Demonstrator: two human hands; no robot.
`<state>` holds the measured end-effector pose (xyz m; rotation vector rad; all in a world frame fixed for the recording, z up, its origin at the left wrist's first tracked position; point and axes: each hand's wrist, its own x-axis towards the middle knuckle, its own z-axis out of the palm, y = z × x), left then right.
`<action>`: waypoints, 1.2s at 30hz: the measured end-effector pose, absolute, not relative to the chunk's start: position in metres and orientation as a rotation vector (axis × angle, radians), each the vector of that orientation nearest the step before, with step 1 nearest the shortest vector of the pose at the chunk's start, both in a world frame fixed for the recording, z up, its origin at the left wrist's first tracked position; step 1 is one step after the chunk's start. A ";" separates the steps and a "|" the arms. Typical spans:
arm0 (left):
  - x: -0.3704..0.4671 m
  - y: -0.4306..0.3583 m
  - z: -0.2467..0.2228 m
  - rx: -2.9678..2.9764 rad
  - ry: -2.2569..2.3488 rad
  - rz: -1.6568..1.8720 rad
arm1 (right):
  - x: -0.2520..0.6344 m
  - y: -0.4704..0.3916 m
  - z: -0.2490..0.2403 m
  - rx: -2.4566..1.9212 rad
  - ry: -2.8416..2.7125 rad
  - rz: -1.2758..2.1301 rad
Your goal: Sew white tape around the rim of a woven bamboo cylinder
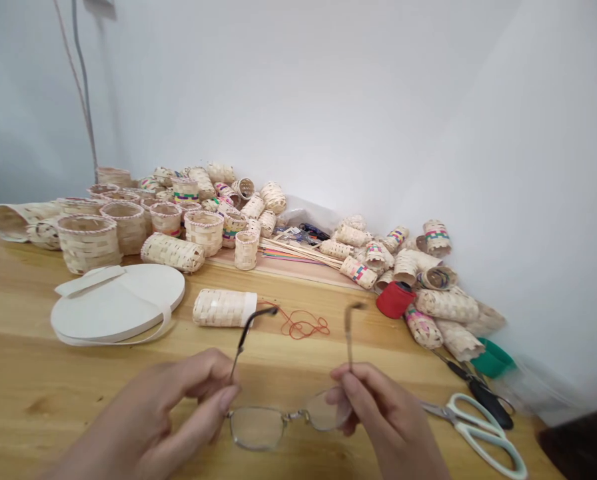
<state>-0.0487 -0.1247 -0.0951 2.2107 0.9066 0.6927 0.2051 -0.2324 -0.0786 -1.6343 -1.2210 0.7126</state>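
Note:
A pair of eyeglasses with a thin metal frame is held up over the near part of the table, its temples unfolded and pointing away from me. My left hand pinches the left temple near its hinge. The right temple sits between the thumb and fingers of my right hand, which partly covers the right lens. Just beyond the glasses, a small woven basket with a white band at its rim lies on its side. Red thread is loosely tangled beside that basket.
A flat roll of white strip lies at the left. Many woven baskets are piled along the wall, with thin sticks among them. At the right are a red spool, green tape and white-handled scissors.

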 end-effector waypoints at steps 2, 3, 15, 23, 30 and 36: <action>-0.026 -0.113 -0.086 2.180 0.852 0.477 | 0.213 -0.216 -0.085 -1.610 -1.198 0.851; -0.015 -0.106 -0.082 2.198 0.851 0.462 | 0.219 -0.208 -0.088 -1.601 -1.165 0.876; 0.043 -0.072 -0.066 2.336 0.680 0.614 | 0.354 -0.107 -0.109 -1.835 -0.699 0.500; 0.011 -0.093 -0.103 2.400 0.647 0.567 | 0.370 -0.110 -0.123 -2.185 -0.801 0.272; 0.001 -0.086 -0.127 2.448 0.601 0.778 | 0.361 -0.116 -0.113 -2.413 -0.944 0.039; 0.001 -0.086 -0.134 2.427 0.586 0.845 | 0.362 -0.123 -0.108 -2.456 -1.066 0.014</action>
